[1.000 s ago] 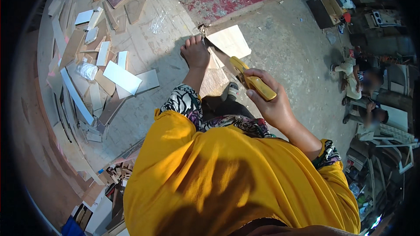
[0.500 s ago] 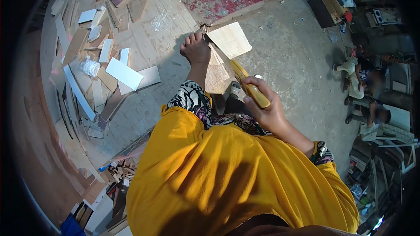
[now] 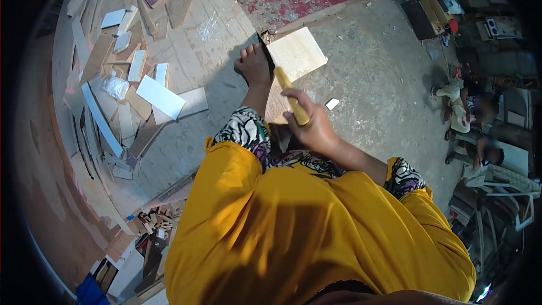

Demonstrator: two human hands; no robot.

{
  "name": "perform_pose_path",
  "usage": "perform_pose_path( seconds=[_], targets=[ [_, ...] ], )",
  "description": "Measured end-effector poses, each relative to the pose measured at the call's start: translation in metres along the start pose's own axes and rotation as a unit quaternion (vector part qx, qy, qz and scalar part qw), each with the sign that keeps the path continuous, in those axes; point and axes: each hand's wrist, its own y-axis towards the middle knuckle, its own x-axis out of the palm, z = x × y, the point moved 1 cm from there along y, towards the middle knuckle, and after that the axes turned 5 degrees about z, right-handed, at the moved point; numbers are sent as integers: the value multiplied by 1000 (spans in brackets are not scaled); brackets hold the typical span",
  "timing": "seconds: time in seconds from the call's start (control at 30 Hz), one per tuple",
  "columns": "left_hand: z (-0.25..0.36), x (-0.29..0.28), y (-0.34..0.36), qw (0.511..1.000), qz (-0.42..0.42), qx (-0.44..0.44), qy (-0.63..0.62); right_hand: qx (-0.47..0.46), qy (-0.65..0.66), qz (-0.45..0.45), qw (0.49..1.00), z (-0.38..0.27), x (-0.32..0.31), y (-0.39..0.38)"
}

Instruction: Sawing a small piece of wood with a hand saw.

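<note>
In my right hand point(image 3: 313, 127) is the yellow handle of what looks like a hand saw point(image 3: 291, 99). Its thin dark blade, seen nearly edge-on, runs up beside my left hand. My left hand point(image 3: 253, 66) presses down at the edge of the work surface, fingers short in view and slightly spread, with nothing gripped. Just right of the blade lies a pale wooden board point(image 3: 298, 52), reaching out over the floor. Below it, a browner wood face point(image 3: 275, 103) shows between my wrists. The blade's contact with the wood is hidden.
Wood offcuts point(image 3: 161, 99) and a clear plastic bundle point(image 3: 115, 87) cover the left surface. Small scraps point(image 3: 155, 220) lie lower left. A white chip point(image 3: 332, 103) rests on the concrete floor point(image 3: 384, 90). At far right, people point(image 3: 480, 113) sit among stacked items.
My right hand and the saw handle have shifted left and slightly up, and the handle stands steeper. My left hand stays almost in place.
</note>
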Motion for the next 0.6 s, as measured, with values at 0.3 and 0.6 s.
perform_pose_path(
  seconds=[0.3,0.6],
  targets=[
    [5,-29,9,999,-36,-37,-9,2,22,44,999,-16,-46,-37],
    [9,-29,4,996,-50,14,-76,-23,-8,61,998,-9,-41,-7]
  ],
)
